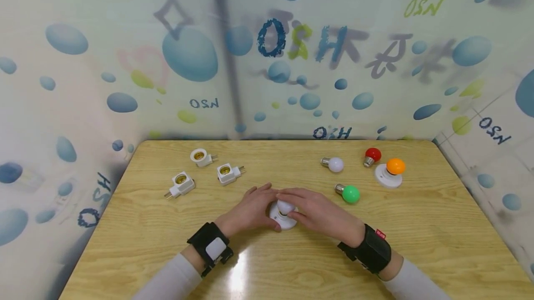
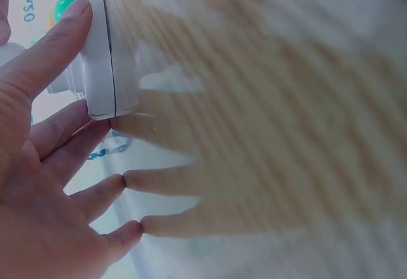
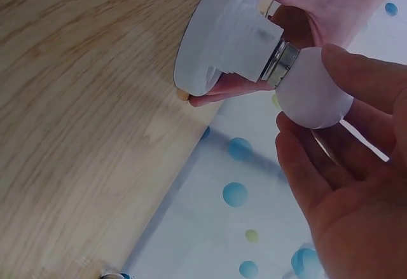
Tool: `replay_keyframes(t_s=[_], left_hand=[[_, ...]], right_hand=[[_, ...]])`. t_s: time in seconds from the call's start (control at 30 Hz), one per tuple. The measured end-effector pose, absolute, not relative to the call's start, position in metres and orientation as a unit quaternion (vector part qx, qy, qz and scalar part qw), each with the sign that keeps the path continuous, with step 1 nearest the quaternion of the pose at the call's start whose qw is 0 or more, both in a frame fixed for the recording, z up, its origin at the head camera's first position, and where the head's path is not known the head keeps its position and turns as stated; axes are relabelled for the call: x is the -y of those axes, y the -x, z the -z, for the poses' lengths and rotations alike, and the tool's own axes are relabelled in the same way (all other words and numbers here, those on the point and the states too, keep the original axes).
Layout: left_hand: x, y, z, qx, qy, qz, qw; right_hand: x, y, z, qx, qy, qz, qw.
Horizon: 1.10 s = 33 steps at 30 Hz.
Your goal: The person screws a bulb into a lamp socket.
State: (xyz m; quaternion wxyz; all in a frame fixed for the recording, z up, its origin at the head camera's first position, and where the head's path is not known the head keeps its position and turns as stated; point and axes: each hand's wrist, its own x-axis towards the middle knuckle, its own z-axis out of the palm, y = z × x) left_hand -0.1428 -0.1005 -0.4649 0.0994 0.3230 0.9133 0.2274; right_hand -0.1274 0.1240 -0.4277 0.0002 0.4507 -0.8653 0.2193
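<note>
A round white lamp holder [image 1: 288,225] sits on the wooden table in front of me, screw opening upward. My left hand [image 1: 248,210] grips its base, with the thumb on the near side and fingers on the far side. The little and ring fingertips of that hand touch the tabletop in the left wrist view. My right hand [image 1: 323,212] holds a white light bulb [image 3: 311,91] by its globe between thumb and fingers. In the right wrist view the bulb's metal screw cap is at the holder's mouth, with part of the thread still showing.
At the left stand white plug-in sockets: a round one [image 1: 200,156] and two square ones [image 1: 181,183] [image 1: 227,174]. To the right lie a white bulb [image 1: 335,164], a green bulb [image 1: 350,194] and a red bulb [image 1: 373,154]. An orange bulb [image 1: 395,166] sits in another round holder [image 1: 388,180].
</note>
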Motion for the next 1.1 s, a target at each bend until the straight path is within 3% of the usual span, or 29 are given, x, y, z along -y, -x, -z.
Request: replay_keyframes(t_s=[0.5, 0.8, 1.1], left_hand=[[0.1017, 0.1416, 0.4652, -0.912, -0.316, -0.238, 0.111], [0.1015, 0.1438, 0.4657, -0.911, -0.320, -0.238, 0.102], [0.1021, 0.1426, 0.4629, -0.910, -0.329, -0.234, 0.096]], right_hand=[[-0.1187, 0.1275, 0.4342, 0.863, -0.442, -0.244, 0.015], [-0.1229, 0.1295, 0.4293, 0.853, -0.457, -0.250, -0.031], [-0.1216, 0.1306, 0.4342, 0.847, -0.475, -0.237, 0.035]])
